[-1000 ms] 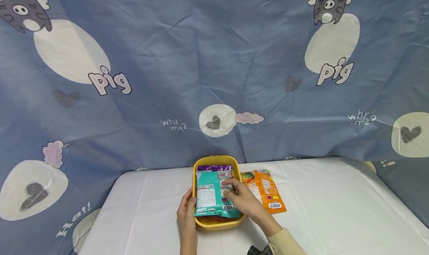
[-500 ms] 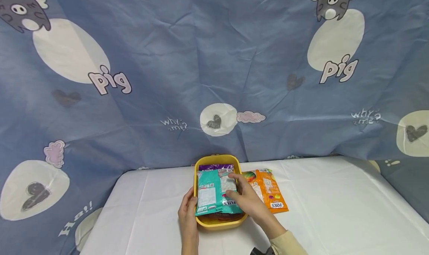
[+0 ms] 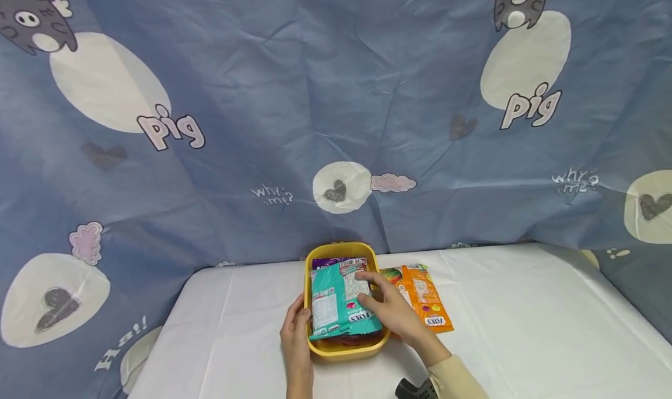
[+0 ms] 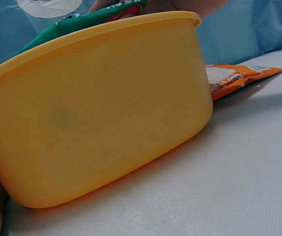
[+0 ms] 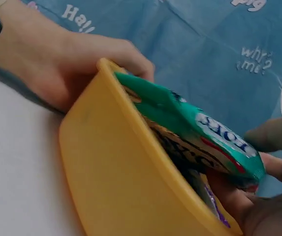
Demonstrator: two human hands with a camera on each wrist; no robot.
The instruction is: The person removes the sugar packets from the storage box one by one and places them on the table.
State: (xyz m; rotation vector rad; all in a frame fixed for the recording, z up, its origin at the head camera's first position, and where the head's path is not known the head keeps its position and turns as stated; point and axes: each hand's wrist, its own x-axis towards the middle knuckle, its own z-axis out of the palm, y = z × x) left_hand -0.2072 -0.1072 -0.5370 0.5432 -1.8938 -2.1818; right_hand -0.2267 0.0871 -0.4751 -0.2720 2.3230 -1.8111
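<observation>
Left hand: the left hand (image 3: 296,332) grips the left wall of the yellow bin (image 3: 349,354), fingers along the outside and thumb up at the rim.
Right hand: the right hand (image 3: 391,308) reaches over the bin's right rim and pinches the right edge of the green packet (image 3: 336,305); in the right wrist view the packet's edge sits between digits above and below it, the grip opened only about as wide as the packet is thick.
Green packet: at the top of the bin, tilted, its near left corner at the rim, printed side with barcode and white panel facing up.
Purple packet: the purple packet (image 3: 324,263) shows inside the bin, partly under the green one, toward the far end.
Orange packet: the orange packet (image 3: 427,297) lies flat on the white cloth (image 3: 226,329), just right of the bin.
Sleeve: a cream sleeve (image 3: 457,378) covers the right forearm, a dark device (image 3: 415,390) beside it.
Backdrop: a blue sheet (image 3: 262,95) printed with pigs, hearts and lettering hangs behind.
</observation>
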